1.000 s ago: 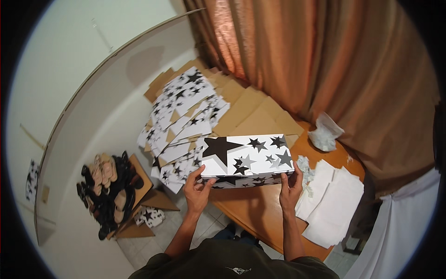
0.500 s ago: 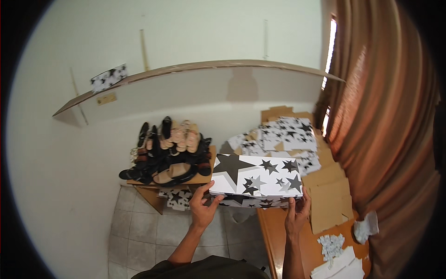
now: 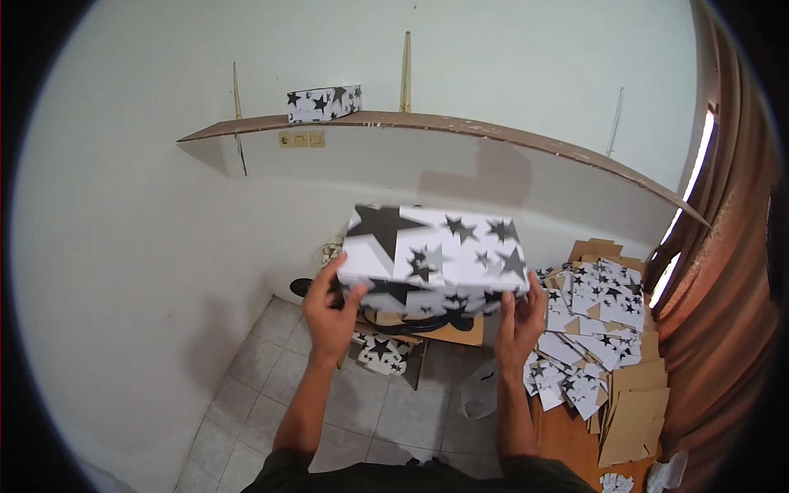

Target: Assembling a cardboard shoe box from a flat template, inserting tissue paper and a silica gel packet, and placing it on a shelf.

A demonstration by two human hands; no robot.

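A white shoe box (image 3: pixel 431 251) with black and grey stars is held up in front of me, its lid on. My left hand (image 3: pixel 330 320) grips its left end, thumb on the near side. At the opposite end my right hand (image 3: pixel 519 324) holds it the same way. Behind and below the box is a small brown table (image 3: pixel 456 331) with shoes on it, mostly hidden now; a dark sandal (image 3: pixel 411 324) shows under the box's near edge. Whether the box has anything inside cannot be seen.
A similar star box (image 3: pixel 324 103) stands on the long wall shelf (image 3: pixel 493 129). To the right, flat star-printed cardboard pieces (image 3: pixel 604 300) and plain brown cardboard (image 3: pixel 637 411) are heaped on an orange-brown table (image 3: pixel 563 435). Another star-printed piece (image 3: pixel 384 353) sits beneath the small table. A brown curtain (image 3: pixel 723 329) hangs at right.
My view has swung left, so the shelf and its box appear farther right. Both hands still hold the shoe box, now raised toward the shelf and covering most of the shoes.
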